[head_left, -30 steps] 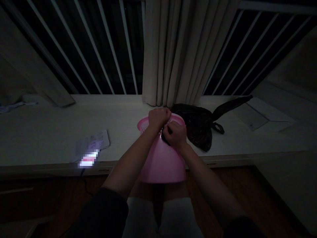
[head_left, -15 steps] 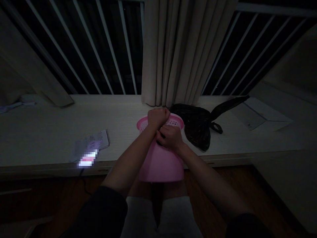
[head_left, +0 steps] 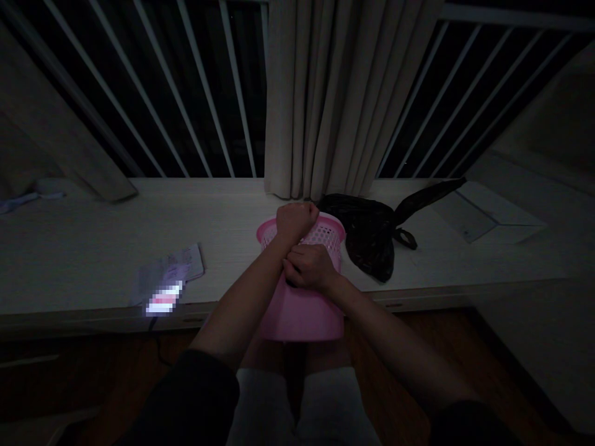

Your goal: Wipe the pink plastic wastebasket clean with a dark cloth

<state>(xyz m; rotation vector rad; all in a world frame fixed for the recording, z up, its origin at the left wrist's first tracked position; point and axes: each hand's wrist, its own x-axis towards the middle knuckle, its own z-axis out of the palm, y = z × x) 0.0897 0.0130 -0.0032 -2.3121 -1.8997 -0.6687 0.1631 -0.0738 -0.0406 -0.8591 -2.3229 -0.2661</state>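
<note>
A pink plastic basket [head_left: 307, 310] with a perforated wall lies tilted, its base towards me over my lap and its rim against the white ledge [head_left: 93, 248]. My left hand [head_left: 296, 218] is a closed fist at the basket's rim. My right hand [head_left: 307, 267] is closed too, pressed on the basket's side right beside my left wrist. A small dark bit shows under its fingers; what it is I cannot make out in the dim light.
A crumpled black plastic bag [head_left: 372, 238] lies on the ledge just right of the basket. A pale curtain [head_left: 325, 93] hangs behind, between white window bars. Papers [head_left: 174, 272] lie at the ledge's left front, a sheet [head_left: 488, 217] at the right. Wooden floor below.
My right hand has slid left and a little down along the basket's side, up against my left wrist. The left fist has stayed at the rim.
</note>
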